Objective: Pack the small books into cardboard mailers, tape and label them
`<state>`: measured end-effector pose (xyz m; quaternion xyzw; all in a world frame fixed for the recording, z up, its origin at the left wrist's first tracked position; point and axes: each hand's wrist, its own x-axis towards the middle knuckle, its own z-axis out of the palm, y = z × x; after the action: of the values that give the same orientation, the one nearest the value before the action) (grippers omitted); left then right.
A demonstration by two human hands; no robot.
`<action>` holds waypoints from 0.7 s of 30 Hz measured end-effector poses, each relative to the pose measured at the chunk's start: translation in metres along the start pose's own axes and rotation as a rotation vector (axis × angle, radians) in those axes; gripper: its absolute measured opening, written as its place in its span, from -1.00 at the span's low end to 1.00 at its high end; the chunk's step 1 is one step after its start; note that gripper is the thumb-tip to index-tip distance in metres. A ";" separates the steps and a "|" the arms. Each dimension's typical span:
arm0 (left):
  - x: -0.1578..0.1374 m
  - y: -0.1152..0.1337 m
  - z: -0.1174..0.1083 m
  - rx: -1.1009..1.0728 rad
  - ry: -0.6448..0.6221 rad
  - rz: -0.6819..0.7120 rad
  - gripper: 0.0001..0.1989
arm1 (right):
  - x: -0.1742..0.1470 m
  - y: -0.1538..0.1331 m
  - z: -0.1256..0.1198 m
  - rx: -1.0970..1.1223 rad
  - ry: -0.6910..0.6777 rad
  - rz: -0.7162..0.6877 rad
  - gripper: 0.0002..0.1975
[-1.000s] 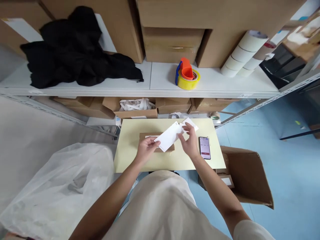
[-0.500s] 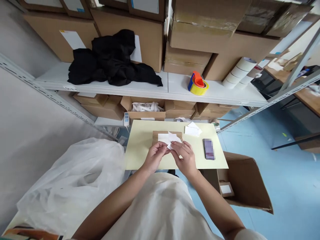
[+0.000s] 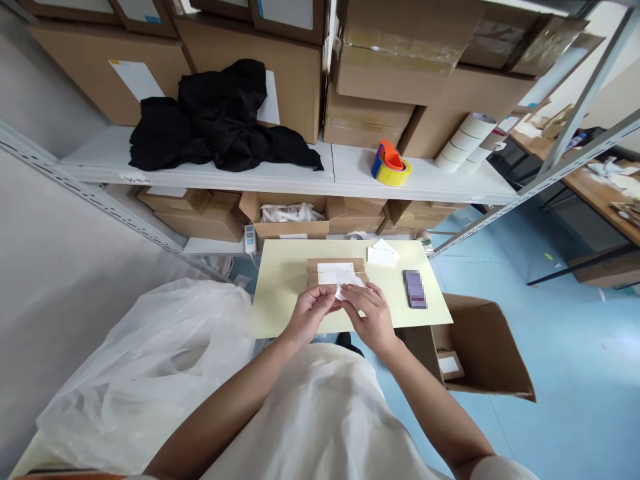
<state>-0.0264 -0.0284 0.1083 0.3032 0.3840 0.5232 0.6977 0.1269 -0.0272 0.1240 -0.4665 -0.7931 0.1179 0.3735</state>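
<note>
Both hands meet over the near edge of a small cardboard box (image 3: 313, 273) on the pale yellow table (image 3: 277, 287). A white label (image 3: 327, 272) lies flat on top of the box. My left hand (image 3: 311, 312) pinches the left corner of a white paper slip (image 3: 351, 277). My right hand (image 3: 371, 313) grips the same slip from the right, its fingers bent over the paper. Part of the slip and the box's near side are hidden behind my fingers.
Several white slips (image 3: 383, 253) and a phone (image 3: 415, 289) lie at the table's right. Behind, the shelf (image 3: 300, 175) bears black cloth (image 3: 225, 123) and a tape dispenser (image 3: 391, 164). An open carton (image 3: 493, 347) stands right; plastic sheeting (image 3: 160, 367) is heaped left.
The free end of the slip has dropped and lies lower over the box. Both hands keep their grip in nearly the same place. The view has turned slightly.
</note>
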 end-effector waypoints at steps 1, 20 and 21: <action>0.000 -0.001 -0.001 0.004 -0.007 -0.004 -0.72 | -0.001 -0.001 0.000 0.000 0.003 0.001 -0.76; -0.007 0.004 -0.015 0.284 -0.082 0.146 -0.77 | -0.007 -0.010 0.016 0.119 -0.024 -0.021 -0.72; -0.008 0.003 -0.015 0.326 -0.083 0.171 -0.78 | -0.007 -0.010 0.017 0.134 -0.026 -0.013 -0.74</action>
<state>-0.0424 -0.0345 0.1047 0.4651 0.4075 0.4984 0.6076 0.1106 -0.0358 0.1141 -0.4337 -0.7913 0.1743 0.3942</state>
